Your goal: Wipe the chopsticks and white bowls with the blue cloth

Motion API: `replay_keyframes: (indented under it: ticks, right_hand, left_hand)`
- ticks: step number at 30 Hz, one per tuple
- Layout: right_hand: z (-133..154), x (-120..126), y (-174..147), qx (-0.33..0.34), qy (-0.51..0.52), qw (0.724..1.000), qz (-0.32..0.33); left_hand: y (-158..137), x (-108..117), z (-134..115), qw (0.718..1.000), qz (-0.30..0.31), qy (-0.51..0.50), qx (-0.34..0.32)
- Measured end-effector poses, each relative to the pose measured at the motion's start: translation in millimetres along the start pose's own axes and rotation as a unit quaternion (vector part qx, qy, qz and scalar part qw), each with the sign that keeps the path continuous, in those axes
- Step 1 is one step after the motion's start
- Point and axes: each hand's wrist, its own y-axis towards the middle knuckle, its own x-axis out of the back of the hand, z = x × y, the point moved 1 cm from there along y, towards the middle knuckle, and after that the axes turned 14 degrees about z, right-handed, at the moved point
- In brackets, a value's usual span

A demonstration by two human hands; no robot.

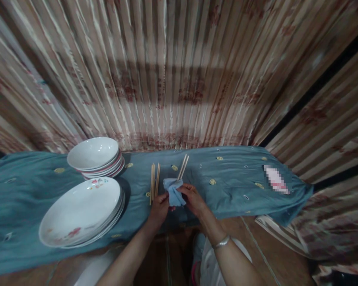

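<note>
A light blue cloth [173,192] is bunched between my two hands, above the table's front part. A pair of light wooden chopsticks [183,166] sticks up out of it, tilted to the right; their lower ends are hidden by the cloth. My left hand [160,207] is closed on the cloth's lower left side. On its right side, my right hand [193,198] pinches the cloth near where the chopsticks come out. Just left of the cloth, several more chopsticks [152,180] lie on the tablecloth, partly behind my left hand.
A stack of large oval plates [80,214] with flower prints stands on the left, with stacked white bowls [94,154] behind it. A teal patterned tablecloth [226,182] covers the table. At right lies a blurred-out pinkish item [276,179]. Pleated curtains [173,79] hang behind.
</note>
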Motion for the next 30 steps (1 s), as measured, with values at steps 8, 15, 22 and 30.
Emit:
replay_keyframes:
  ticks: [8,15,22,30]
  right_hand:
    - [-11.6,-5.4,12.1,0.000,0.019,1.000,0.001]
    - [-19.1,4.9,19.4,-0.009,0.046,0.999,-0.019]
    - [12.9,40.8,20.6,0.064,0.075,0.992,-0.076]
    - [19.7,43.9,12.0,0.088,0.067,0.990,-0.090]
  left_hand:
    - [-6.0,10.5,-2.3,1.000,-0.020,-0.021,-0.010]
    - [-1.9,8.3,-3.3,0.999,-0.016,0.047,-0.012]
    - [-6.0,-9.3,-2.6,0.998,0.035,0.034,0.042]
    - [-7.2,-16.7,3.5,0.996,0.016,-0.005,0.083]
